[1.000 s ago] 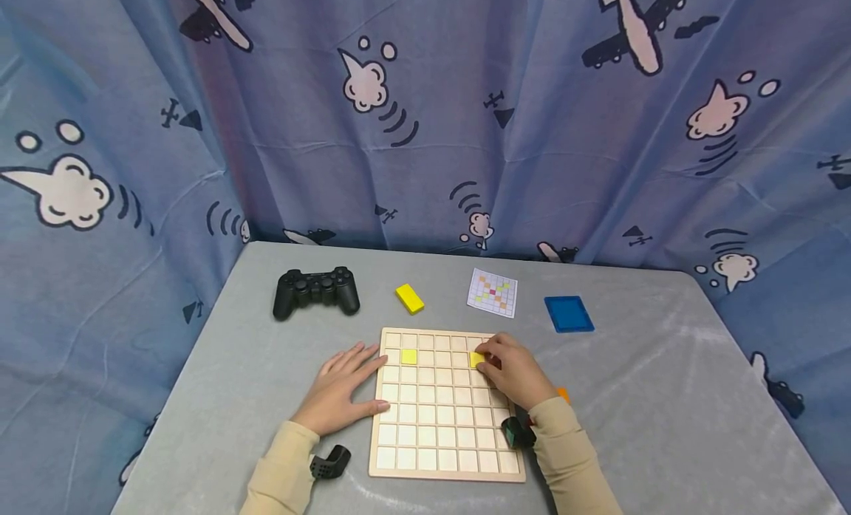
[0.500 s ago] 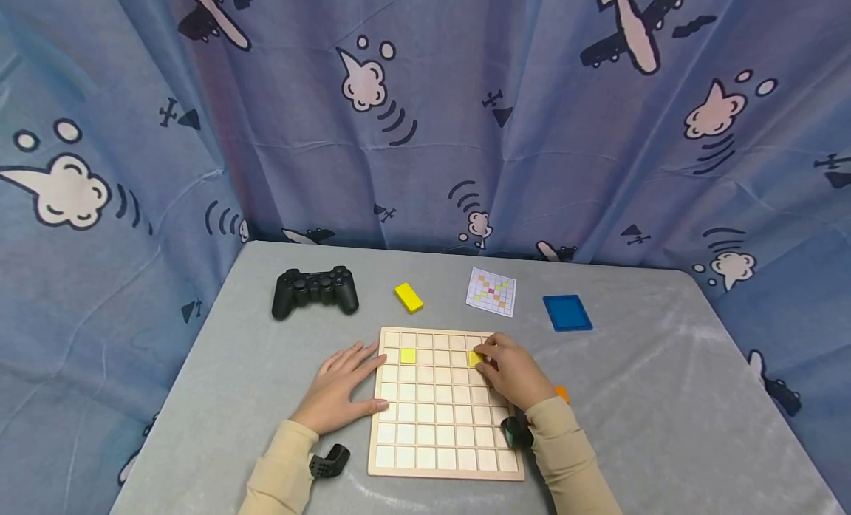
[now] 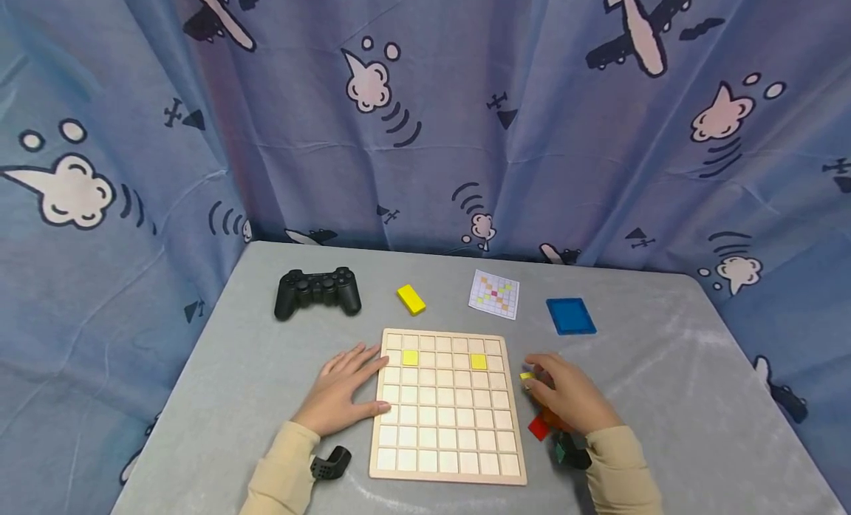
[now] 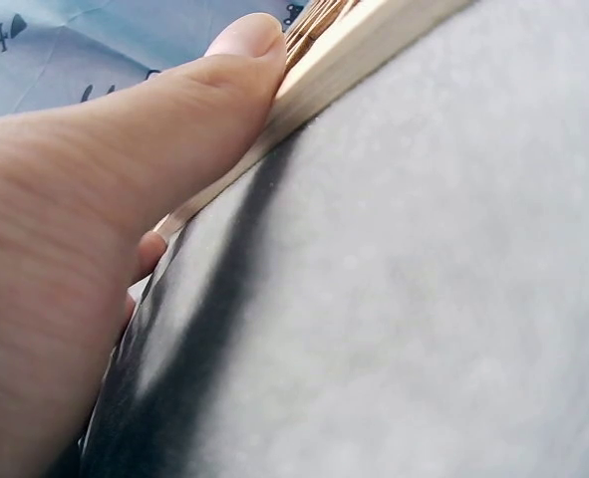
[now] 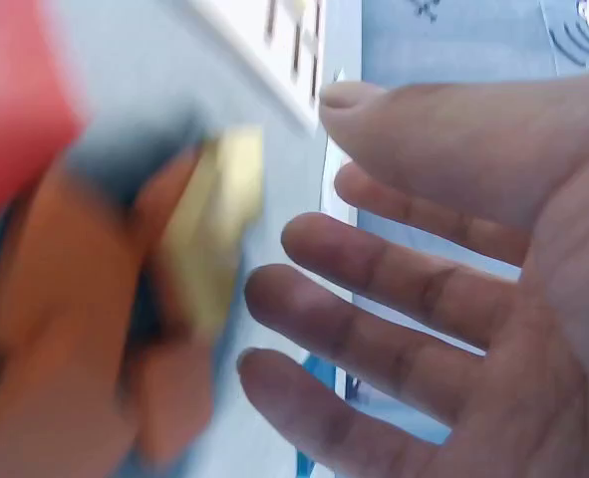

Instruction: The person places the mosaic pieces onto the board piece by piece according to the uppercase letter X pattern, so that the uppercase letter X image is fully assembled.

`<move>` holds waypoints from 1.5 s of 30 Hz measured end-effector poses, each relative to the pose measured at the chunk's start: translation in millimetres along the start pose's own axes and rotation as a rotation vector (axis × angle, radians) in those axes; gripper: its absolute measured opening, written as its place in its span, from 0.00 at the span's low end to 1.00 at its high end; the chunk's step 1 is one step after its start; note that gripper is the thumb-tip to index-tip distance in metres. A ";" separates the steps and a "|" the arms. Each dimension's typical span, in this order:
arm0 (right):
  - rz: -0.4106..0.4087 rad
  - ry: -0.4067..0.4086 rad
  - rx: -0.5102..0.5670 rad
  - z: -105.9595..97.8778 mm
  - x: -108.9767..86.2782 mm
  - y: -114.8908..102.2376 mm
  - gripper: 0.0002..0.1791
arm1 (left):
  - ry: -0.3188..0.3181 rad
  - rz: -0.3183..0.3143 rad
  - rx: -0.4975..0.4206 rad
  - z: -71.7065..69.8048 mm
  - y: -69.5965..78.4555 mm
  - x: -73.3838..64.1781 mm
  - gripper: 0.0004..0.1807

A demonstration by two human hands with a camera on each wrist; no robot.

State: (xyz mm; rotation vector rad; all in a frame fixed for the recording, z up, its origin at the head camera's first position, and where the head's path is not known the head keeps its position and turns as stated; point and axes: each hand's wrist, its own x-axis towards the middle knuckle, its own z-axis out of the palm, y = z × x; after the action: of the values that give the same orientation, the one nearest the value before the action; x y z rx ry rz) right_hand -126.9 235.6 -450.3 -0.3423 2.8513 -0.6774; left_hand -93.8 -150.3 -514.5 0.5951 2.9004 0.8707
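A wooden grid board (image 3: 437, 395) lies on the grey table, with one yellow tile (image 3: 410, 357) near its upper left and another yellow tile (image 3: 478, 362) near its upper right. My left hand (image 3: 341, 394) rests at the board's left edge, fingers spread and thumb touching the rim. Right of the board, my right hand (image 3: 570, 394) hovers over loose tiles with its fingers apart and nothing between them. Beneath it show a red tile (image 3: 539, 427) and a yellow tile (image 3: 527, 377). Several orange tiles (image 5: 65, 329), blurred in the right wrist view, are mostly hidden by that hand from above.
Behind the board lie a black game controller (image 3: 318, 292), a yellow block (image 3: 411, 299), a small card with a coloured grid pattern (image 3: 494, 294) and a blue square tray (image 3: 571, 316). A patterned blue curtain (image 3: 425, 131) hangs along the table's far edge.
My right hand has let go of the yellow tile, which now lies in a cell at the board's upper right. It has moved right, off the board, to the loose tiles. The left hand stays put.
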 end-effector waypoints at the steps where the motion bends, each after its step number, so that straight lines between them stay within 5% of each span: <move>1: 0.016 -0.007 -0.006 -1.9 -3.6 3.8 0.22 | 0.004 0.001 0.000 -0.3 0.0 -0.1 0.43; 15: 0.043 0.006 -0.071 -6.1 -27.4 31.0 0.19 | 0.024 -0.006 -0.032 -4.6 7.8 -4.0 0.41; 24: 0.034 0.074 -0.105 5.9 -28.2 28.3 0.21 | 0.035 0.003 -0.088 3.3 18.5 -18.4 0.39; 45: 0.036 0.053 -0.079 9.2 -26.6 20.5 0.19 | 0.041 0.051 -0.049 9.7 17.9 -20.0 0.30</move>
State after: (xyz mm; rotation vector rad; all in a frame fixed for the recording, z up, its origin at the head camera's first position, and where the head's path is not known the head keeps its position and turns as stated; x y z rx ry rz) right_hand -103.0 256.7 -464.3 -0.2877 2.9330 -0.5773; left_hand -67.6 -139.0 -514.0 0.6576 2.9029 0.9682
